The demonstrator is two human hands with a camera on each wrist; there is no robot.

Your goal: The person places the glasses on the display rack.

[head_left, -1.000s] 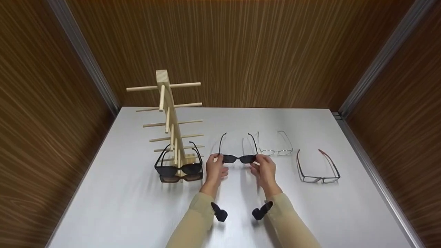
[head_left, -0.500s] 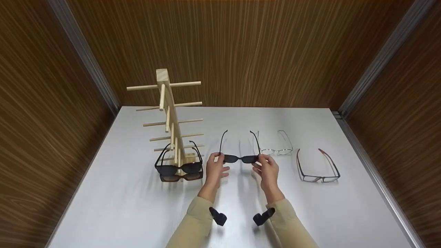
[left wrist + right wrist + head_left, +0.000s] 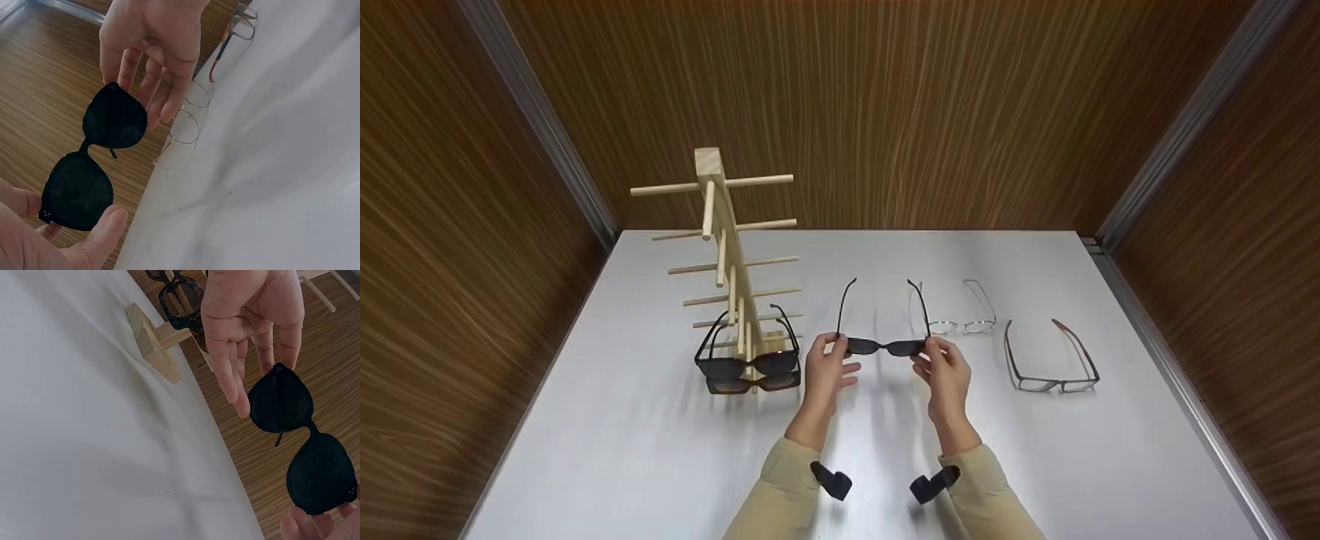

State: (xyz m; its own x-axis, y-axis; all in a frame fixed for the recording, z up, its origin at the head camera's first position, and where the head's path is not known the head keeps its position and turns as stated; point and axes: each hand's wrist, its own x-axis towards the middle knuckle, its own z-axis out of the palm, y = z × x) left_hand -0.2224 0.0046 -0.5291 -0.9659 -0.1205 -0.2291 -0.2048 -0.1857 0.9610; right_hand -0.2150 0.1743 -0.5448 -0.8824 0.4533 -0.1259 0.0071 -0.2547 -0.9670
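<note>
Black sunglasses (image 3: 904, 347) are held up above the white table with their temples unfolded and pointing away. My left hand (image 3: 823, 373) pinches the frame at its left corner. At the opposite corner my right hand (image 3: 948, 377) pinches it between thumb and fingers. Both dark lenses (image 3: 115, 118) show in the left wrist view, one hand at each end. In the right wrist view the same sunglasses (image 3: 322, 475) hang apart from the table, and the lower fingers of the upper hand are extended.
Left of the hands stands a wooden eyewear rack (image 3: 725, 217) with several pegs; two pairs of sunglasses (image 3: 746, 366) hang low on it. Thin wire-framed glasses (image 3: 979, 327) lie behind my right hand. Dark-framed glasses with reddish temples (image 3: 1061, 385) lie farther right. Wood-grain walls (image 3: 900, 112) enclose the table.
The right hand has shifted slightly to the right with its end of the sunglasses, and the temples have spread a little wider. Both forearms have drawn slightly nearer. The other glasses stay put.
</note>
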